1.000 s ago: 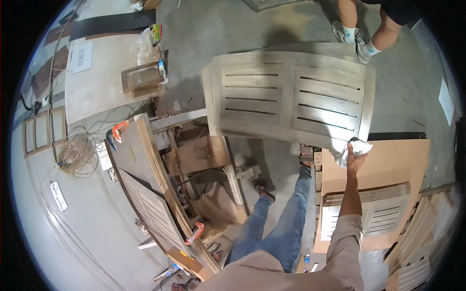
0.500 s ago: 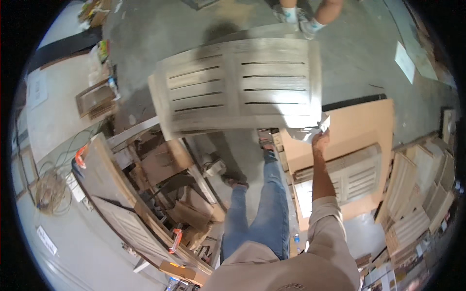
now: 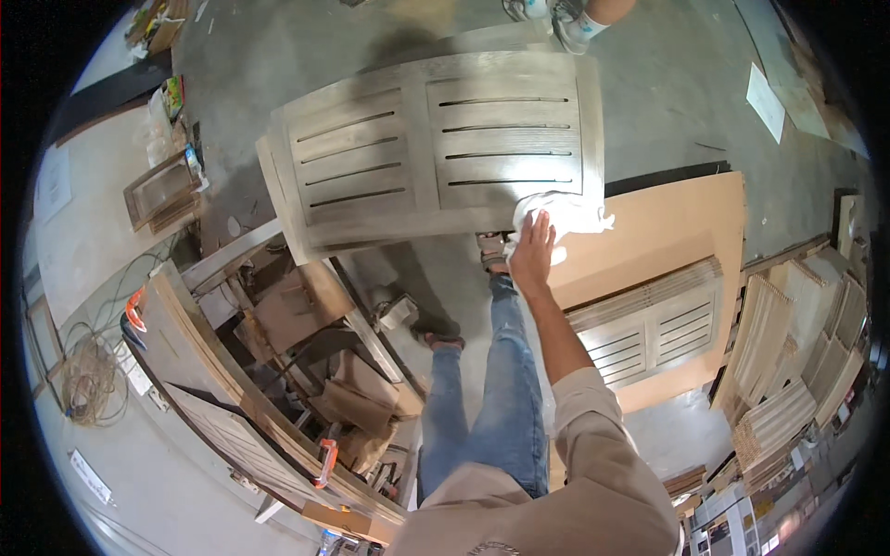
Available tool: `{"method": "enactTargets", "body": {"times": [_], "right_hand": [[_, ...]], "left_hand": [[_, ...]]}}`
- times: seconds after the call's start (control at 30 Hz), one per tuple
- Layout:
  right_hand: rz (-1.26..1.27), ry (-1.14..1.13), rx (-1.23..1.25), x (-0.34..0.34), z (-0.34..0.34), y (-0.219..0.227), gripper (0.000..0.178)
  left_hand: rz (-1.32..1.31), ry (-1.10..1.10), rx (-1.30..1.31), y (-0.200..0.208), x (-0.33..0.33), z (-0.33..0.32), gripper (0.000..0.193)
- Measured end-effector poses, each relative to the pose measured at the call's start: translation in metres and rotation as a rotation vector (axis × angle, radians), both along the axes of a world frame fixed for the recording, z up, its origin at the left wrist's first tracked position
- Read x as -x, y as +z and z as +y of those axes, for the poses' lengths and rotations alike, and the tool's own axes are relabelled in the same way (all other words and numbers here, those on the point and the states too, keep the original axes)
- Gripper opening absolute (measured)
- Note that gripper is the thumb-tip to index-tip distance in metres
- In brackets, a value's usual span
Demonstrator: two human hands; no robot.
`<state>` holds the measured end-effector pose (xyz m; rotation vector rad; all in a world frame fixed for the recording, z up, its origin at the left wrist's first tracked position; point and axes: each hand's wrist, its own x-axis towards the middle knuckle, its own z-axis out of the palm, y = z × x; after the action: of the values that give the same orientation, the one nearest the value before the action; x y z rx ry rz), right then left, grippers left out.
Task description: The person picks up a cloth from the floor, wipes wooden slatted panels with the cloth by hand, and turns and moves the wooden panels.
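A pale, greyish wooden panel (image 3: 422,157) with two slatted sections lies before me at a slight tilt. My right hand (image 3: 531,255) lies flat on a white cloth (image 3: 565,215), its fingers stretched out toward the panel. Cloth and hand are at the panel's near right corner, where part of the cloth hangs past the edge. My left hand is not in view.
Right of my legs, several similar slatted panels (image 3: 658,338) are stacked on a brown board (image 3: 714,213). A wooden frame (image 3: 362,315) with scraps and a clamp (image 3: 326,463) stands left. Another person's shoes (image 3: 575,35) show beyond the panel; more wood pieces (image 3: 769,361) stand far right.
My right hand has moved left from the panel's near right corner edge onto its face, carrying the cloth along. The fingers were bunched on the cloth and are now flattened out.
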<state>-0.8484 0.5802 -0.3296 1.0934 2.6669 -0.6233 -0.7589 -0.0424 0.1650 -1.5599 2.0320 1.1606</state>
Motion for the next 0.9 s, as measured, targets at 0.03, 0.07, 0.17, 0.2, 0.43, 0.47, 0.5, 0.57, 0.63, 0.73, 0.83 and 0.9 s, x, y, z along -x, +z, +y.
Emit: {"method": "enactTargets", "body": {"times": [0.03,0.07,0.17,0.2,0.43,0.47,0.5,0.57,0.63,0.73,0.83,0.9], "right_hand": [[0.028,0.034,-0.052,-0.008,0.004,-0.003,0.065],[0.129,-0.234,0.072,-0.016,0.014,-0.007,0.064],[-0.069,-0.340,-0.117,-0.037,0.040,-0.019,0.064],[-0.197,-0.228,-0.199,-0.042,0.037,-0.031,0.065],[-0.204,-0.084,-0.105,-0.021,0.033,0.002,0.074],[-0.277,-0.067,-0.063,-0.009,0.024,0.005,0.073],[-0.348,-0.052,-0.019,0.000,0.018,0.008,0.072],[-0.244,-0.005,-0.066,-0.025,0.032,-0.007,0.073],[-0.032,0.113,-0.152,-0.036,0.046,-0.012,0.075],[-0.170,-0.055,-0.128,-0.029,0.031,-0.012,0.072],[-0.017,-0.048,0.004,-0.025,0.009,-0.018,0.072],[0.089,-0.002,-0.191,-0.054,0.033,-0.033,0.074]], "left_hand": [[0.000,-0.001,0.001,-0.001,0.002,-0.002,0.040],[-0.008,-0.006,0.000,-0.001,0.003,-0.003,0.040],[-0.019,-0.012,-0.012,-0.011,0.008,-0.004,0.040],[-0.030,-0.011,-0.022,-0.018,0.009,-0.003,0.040],[-0.030,-0.001,0.007,-0.009,0.011,-0.007,0.040],[-0.027,-0.003,0.008,-0.009,0.011,-0.007,0.040],[-0.025,-0.003,0.011,-0.008,0.011,-0.008,0.040],[-0.020,-0.003,0.010,-0.005,0.013,-0.011,0.040],[-0.022,-0.007,0.007,-0.006,0.013,-0.010,0.040],[-0.029,-0.013,0.003,-0.005,0.013,-0.010,0.040],[-0.013,-0.008,0.021,0.004,0.011,-0.013,0.040],[-0.025,-0.025,-0.005,-0.007,0.016,-0.014,0.040]]}}
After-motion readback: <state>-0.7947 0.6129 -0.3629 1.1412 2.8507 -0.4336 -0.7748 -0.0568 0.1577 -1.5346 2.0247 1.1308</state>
